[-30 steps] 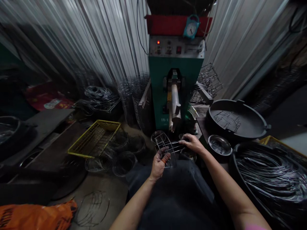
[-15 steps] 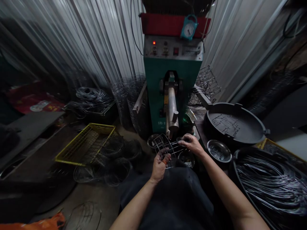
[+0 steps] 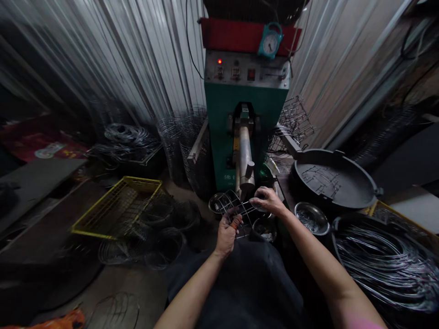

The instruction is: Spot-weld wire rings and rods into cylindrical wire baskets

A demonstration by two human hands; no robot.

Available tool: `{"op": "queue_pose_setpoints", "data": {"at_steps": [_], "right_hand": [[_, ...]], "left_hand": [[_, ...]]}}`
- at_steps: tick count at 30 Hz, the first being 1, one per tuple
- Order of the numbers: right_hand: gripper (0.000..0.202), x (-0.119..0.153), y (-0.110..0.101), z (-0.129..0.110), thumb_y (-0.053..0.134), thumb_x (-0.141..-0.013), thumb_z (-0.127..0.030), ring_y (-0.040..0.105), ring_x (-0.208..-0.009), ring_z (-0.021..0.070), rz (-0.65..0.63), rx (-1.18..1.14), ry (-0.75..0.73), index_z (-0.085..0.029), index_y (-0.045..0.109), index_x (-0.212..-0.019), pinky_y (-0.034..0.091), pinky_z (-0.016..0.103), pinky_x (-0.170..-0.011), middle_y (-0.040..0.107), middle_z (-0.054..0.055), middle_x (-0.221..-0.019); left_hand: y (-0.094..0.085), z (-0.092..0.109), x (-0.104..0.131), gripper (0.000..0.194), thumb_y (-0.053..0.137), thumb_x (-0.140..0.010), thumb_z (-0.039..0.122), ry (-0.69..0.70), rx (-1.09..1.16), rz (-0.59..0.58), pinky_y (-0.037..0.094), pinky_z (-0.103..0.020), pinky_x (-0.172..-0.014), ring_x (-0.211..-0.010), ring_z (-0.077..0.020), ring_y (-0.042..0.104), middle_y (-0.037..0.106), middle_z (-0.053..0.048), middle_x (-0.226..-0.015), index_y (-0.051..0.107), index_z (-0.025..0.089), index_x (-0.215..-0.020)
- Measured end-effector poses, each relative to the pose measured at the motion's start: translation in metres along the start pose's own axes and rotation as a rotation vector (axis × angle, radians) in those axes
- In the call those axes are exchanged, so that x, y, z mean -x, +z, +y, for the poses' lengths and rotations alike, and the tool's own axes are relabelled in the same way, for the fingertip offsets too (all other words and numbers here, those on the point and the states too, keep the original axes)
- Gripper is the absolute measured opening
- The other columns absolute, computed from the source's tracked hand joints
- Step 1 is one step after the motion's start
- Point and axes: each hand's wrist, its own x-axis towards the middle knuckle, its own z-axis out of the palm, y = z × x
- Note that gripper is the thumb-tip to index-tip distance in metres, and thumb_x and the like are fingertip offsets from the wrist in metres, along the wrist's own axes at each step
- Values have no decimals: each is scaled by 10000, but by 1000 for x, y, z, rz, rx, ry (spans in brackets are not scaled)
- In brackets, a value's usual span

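Note:
My left hand (image 3: 226, 235) is closed around the near side of a wire rack (image 3: 236, 201), a small grid of bent metal rods. Something orange shows at its fingers; I cannot tell whether it is a wrap or a handle. At the rack's right side my right hand (image 3: 269, 201) has thumb and fingers pinched on the end of a thin metal wire. Just beyond both hands, the spot welder's electrode arm (image 3: 246, 157) points down toward the rack. Bowls of small metal parts stand below: one bowl (image 3: 216, 203) on the left, another bowl (image 3: 265, 228) nearer my lap.
The green machine (image 3: 247, 98) stands ahead with its red lamp lit and a blue clock (image 3: 270, 41) on top. A round black pan (image 3: 338, 178), a steel bowl (image 3: 311, 218) and coiled wire rings (image 3: 387, 265) are right. A yellow basket (image 3: 116, 208) sits left.
My right hand has moved slightly left, closer to the rack and the electrode tip. My left hand keeps its grip, and the rack has shifted a little.

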Motion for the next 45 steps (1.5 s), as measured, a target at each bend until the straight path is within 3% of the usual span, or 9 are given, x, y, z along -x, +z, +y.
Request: {"op": "queue_pose_setpoints", "data": {"at_steps": [25,29,32,37,42,45], "right_hand": [[317,-11,9,16,627,-656,-470,492,-605,118,8,50,37,-169,566,-575,376,237,-575,522,-8,-615],[294,0,7,15,623,-666,-480,523,-818,188,76,138,-34,-192,618,-722,411,316,-736,571,45,-797],[351,19,7,13,634,-662,-475,397,-1090,262,127,263,-122,-223,619,-906,326,422,-912,513,97,-1088],[214,40,13,23,616,-701,-420,253,-1216,286,66,287,-134,-215,645,-756,227,469,-981,423,86,-1255],[255,36,3,33,614,-688,-439,410,-1105,243,104,-4,1,-191,603,-631,301,420,-932,508,81,-1149],[254,32,1,24,628,-672,-446,421,-1075,236,103,-19,-4,-200,598,-615,286,423,-926,550,63,-1087]], "left_hand": [[0,-1,-13,387,696,-621,321,-39,43,-10,257,-144,-348,-503,-58,470,558,23,-634,583,162,-955],[-2,1,-13,390,694,-625,309,-50,43,-36,279,-149,-372,-505,-62,476,554,26,-612,580,164,-970],[-3,1,-15,392,703,-616,273,-53,56,-37,370,-168,-476,-539,-59,497,583,23,-685,582,180,-976],[-2,2,-16,365,713,-595,259,-62,96,-34,391,-187,-535,-531,-54,497,581,30,-686,592,180,-931],[0,7,-13,363,720,-582,279,-90,91,-10,358,-164,-487,-518,-50,490,542,46,-630,578,175,-900],[3,9,-11,382,720,-580,300,-114,94,-1,339,-159,-461,-510,-51,486,527,51,-621,568,183,-909]]}}
